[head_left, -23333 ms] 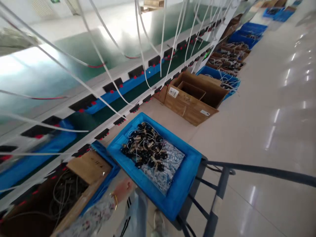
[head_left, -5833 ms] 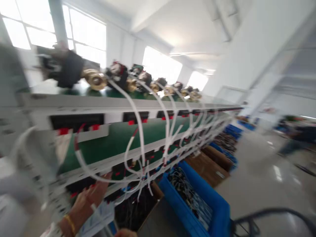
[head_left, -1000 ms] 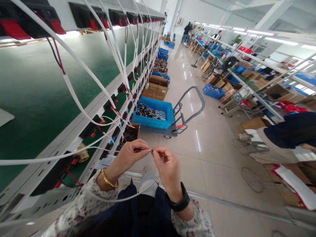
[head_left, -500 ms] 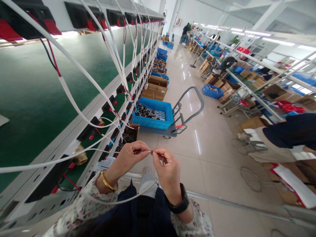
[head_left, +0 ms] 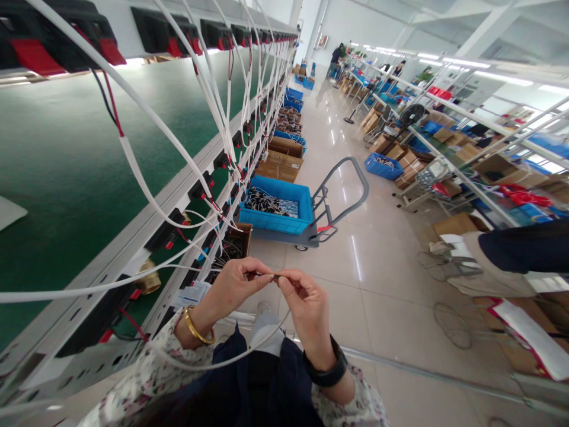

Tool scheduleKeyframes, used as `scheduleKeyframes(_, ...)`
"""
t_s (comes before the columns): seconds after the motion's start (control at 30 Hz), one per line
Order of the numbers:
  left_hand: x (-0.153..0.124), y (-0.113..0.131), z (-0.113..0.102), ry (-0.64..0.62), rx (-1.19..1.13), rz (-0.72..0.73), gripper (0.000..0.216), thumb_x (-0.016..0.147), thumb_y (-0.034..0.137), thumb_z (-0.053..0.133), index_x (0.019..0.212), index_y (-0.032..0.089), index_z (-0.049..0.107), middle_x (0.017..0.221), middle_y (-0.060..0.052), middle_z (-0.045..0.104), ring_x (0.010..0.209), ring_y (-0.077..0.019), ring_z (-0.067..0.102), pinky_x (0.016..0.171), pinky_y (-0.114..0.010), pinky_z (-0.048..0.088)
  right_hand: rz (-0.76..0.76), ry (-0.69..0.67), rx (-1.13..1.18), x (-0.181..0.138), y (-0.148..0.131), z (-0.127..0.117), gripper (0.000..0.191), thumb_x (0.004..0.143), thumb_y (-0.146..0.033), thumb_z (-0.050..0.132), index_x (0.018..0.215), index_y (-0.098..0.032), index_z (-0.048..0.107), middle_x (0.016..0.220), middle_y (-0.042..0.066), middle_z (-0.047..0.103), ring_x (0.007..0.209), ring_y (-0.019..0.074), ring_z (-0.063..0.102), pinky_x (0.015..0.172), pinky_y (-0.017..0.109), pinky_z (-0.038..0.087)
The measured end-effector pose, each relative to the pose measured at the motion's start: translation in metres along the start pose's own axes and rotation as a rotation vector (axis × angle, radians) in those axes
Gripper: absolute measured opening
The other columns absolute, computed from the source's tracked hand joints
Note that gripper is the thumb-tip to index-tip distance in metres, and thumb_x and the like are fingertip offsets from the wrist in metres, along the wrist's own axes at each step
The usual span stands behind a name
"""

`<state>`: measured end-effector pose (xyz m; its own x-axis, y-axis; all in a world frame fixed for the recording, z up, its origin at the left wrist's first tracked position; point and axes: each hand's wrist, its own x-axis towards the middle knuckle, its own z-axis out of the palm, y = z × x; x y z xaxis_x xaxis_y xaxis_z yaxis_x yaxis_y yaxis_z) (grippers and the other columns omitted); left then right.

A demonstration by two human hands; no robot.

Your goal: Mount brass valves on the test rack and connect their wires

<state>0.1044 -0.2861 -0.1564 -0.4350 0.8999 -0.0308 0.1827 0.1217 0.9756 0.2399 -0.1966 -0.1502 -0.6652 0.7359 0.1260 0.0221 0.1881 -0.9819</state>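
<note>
My left hand (head_left: 235, 290), with a gold bangle at its wrist, pinches a thin dark wire (head_left: 253, 274) between thumb and forefinger. Fingertip to fingertip with it, my right hand (head_left: 309, 311) is also closed in a pinch on the wire; a dark band circles that wrist. A white cable (head_left: 235, 358) runs down from the right hand and loops below both hands toward the left sleeve. The fingers hide most of the wire, and its ends are too small to make out.
At left, a metal rack rail (head_left: 178, 184) carries black-and-red terminal clips (head_left: 164, 231) with white cables (head_left: 151, 115) strung between. Ahead, a blue crate (head_left: 278, 222) of parts rests on a trolley (head_left: 306, 237). A co-worker's dark sleeve (head_left: 524, 246) shows at right.
The view has shifted slightly, moving the rack a little right and down. Both hands keep their pinch, with the fingertips slightly readjusted on the wire.
</note>
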Motion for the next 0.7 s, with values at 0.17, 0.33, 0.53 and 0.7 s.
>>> scheduleKeyframes(0.17, -0.003, 0.0, -0.001, 0.002, 0.028, 0.017, 0.021, 0.079, 0.034, 0.059, 0.082, 0.016, 0.069, 0.072, -0.003, 0.064, 0.066, -0.0147, 0.054, 0.059, -0.023, 0.042, 0.084, -0.044, 0.151, 0.001, -0.001, 0.001, 0.009, 0.077, -0.026, 0.061, 0.077, -0.017, 0.062, 0.08, 0.005, 0.067, 0.074, 0.0156, 0.062, 0.07, 0.027, 0.051)
scheduleKeyframes(0.33, -0.007, 0.002, -0.002, 0.013, 0.042, 0.039, 0.017, 0.08, 0.031, 0.059, 0.082, 0.017, 0.069, 0.076, -0.003, 0.064, 0.068, -0.0147, 0.054, 0.061, -0.024, 0.041, 0.063, -0.025, 0.062, 0.001, -0.004, 0.005, 0.005, 0.076, -0.022, 0.058, 0.074, -0.017, 0.059, 0.076, 0.003, 0.066, 0.071, 0.014, 0.062, 0.068, 0.025, 0.051)
scheduleKeyframes(0.53, -0.009, 0.002, -0.002, 0.023, 0.053, 0.053, 0.015, 0.081, 0.03, 0.058, 0.083, 0.019, 0.069, 0.077, -0.001, 0.065, 0.067, -0.0134, 0.052, 0.059, -0.023, 0.037, 0.054, -0.02, 0.008, 0.001, -0.008, 0.008, 0.006, 0.076, -0.022, 0.055, 0.073, -0.017, 0.057, 0.073, 0.003, 0.065, 0.065, 0.0136, 0.061, 0.063, 0.025, 0.051)
scheduleKeyframes(0.7, -0.009, 0.002, -0.004, 0.032, 0.066, 0.056, 0.013, 0.081, 0.028, 0.059, 0.081, 0.02, 0.069, 0.077, -0.001, 0.065, 0.067, -0.0134, 0.052, 0.059, -0.023, 0.036, 0.042, -0.059, -0.035, 0.002, -0.011, 0.006, 0.005, 0.075, -0.021, 0.055, 0.071, -0.018, 0.055, 0.076, 0.004, 0.065, 0.068, 0.0143, 0.062, 0.064, 0.025, 0.052)
